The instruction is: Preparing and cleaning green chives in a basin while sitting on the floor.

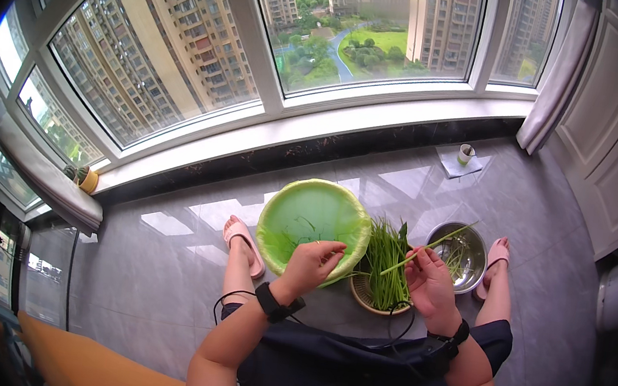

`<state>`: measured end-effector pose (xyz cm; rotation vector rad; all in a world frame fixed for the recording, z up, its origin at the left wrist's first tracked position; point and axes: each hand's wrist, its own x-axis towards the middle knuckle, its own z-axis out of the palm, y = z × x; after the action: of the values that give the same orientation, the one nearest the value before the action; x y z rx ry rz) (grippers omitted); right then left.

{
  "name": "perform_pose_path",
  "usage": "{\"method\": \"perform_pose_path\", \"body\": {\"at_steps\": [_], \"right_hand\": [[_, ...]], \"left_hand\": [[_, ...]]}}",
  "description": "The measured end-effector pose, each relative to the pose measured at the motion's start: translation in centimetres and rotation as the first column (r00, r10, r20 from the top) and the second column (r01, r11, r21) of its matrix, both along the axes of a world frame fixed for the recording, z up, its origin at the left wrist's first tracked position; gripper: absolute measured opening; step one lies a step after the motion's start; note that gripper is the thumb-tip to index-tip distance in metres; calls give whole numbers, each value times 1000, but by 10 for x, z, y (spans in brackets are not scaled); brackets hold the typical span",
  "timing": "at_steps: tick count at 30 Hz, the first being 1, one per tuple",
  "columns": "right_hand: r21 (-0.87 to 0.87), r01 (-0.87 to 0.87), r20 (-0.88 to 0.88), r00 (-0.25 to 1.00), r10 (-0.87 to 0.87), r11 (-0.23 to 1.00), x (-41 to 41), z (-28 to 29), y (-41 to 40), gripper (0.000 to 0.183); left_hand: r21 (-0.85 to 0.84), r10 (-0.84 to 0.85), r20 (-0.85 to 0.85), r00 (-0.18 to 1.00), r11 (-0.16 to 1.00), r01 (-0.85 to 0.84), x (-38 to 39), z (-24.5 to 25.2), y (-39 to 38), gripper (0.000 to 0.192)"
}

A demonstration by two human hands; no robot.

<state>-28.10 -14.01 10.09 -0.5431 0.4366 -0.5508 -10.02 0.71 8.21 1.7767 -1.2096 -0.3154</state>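
Note:
My right hand (pixel 431 281) pinches a long green vegetable stalk (pixel 447 236) between thumb and fingers. The stalk slants up and right across a stainless steel bowl (pixel 482 270) with several cut green pieces (pixel 454 260) in it. Over the near right rim of a green tub (pixel 265 228), lined with a thin plastic bag, hovers my left hand (pixel 309 262). Its fingers are curled, thumb slightly apart, and nothing shows between them. Thin green scraps (pixel 305 227) lie in the tub. A round woven-looking basket (pixel 364 296) between tub and bowl holds a heap of long green stalks (pixel 390 259).
Feet in pink slippers (pixel 246 243) flank the containers on the grey tile floor (pixel 150 278). A paper cup (pixel 466 154) stands on a white sheet (pixel 455 167) farther off. Black cables (pixel 411 322) hang near my wrists. A potted cactus (pixel 87 179) sits by the window sill.

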Motion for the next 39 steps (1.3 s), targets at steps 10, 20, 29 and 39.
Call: {"method": "perform_pose_path", "body": {"at_steps": [10, 20, 29, 39], "right_hand": [[-1, -97, -78, 992, 96, 995, 7, -8, 10, 8], [-69, -136, -137, 983, 126, 988, 4, -12, 14, 7], [-100, -251, -111, 964, 240, 963, 7, -10, 30, 12], [-76, -453, -20, 891, 453, 888, -15, 27, 23, 14]], "left_hand": [[-184, -252, 70, 965, 948, 260, -53, 46, 6, 13], [-101, -257, 389, 885, 943, 318, -64, 53, 11, 18], [-145, -233, 382, 894, 941, 307, -64, 43, 8, 14], [63, 227, 397, 889, 960, -274, 33, -31, 1, 7]]}}
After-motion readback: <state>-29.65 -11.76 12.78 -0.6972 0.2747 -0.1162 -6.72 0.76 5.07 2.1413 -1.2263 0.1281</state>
